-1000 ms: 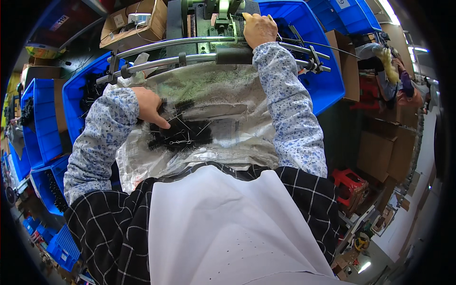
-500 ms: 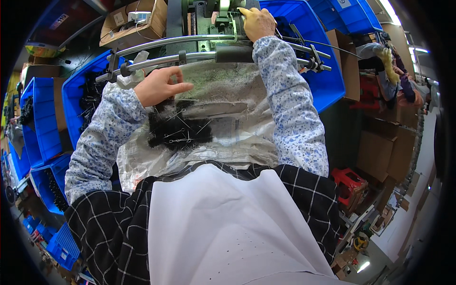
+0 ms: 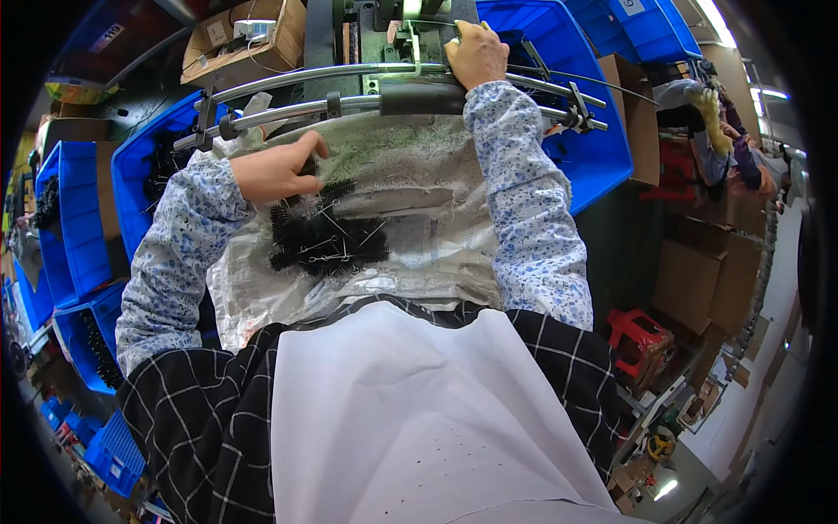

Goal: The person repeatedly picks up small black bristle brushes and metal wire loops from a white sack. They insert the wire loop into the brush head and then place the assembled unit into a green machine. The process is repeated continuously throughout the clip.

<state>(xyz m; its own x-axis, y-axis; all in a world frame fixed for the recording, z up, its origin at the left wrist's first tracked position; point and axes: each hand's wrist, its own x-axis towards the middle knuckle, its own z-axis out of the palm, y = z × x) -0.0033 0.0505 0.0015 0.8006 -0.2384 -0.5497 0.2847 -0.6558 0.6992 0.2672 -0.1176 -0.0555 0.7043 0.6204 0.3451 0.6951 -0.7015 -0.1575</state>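
Note:
My left hand (image 3: pixel 278 171), thumb and forefinger apart, hovers at the upper left edge of a pile of black-bristled wire brushes (image 3: pixel 327 240). Their thin wire stems end in small loops. Beneath the pile lies a worn, whitish plastic sheet (image 3: pixel 436 262) across my lap. My right hand (image 3: pixel 477 54), with yellowish covering on the fingers, is closed beside the bench machine (image 3: pixel 397 44). A thin wire (image 3: pixel 436 23) runs from the lit machine head toward its fingertips; what the fingers hold is hidden.
Two metal rails (image 3: pixel 305 109) with black clamps cross in front of the machine. Blue bins stand left (image 3: pixel 131 188) and right (image 3: pixel 594 148), the left one holding dark brushes. A cardboard box (image 3: pixel 205 61) sits back left. A red stool (image 3: pixel 637 341) and another person (image 3: pixel 742 157) are at right.
My right hand has drawn back from the machine head, toward me. My left hand has moved left and slightly nearer, lower over the brush pile.

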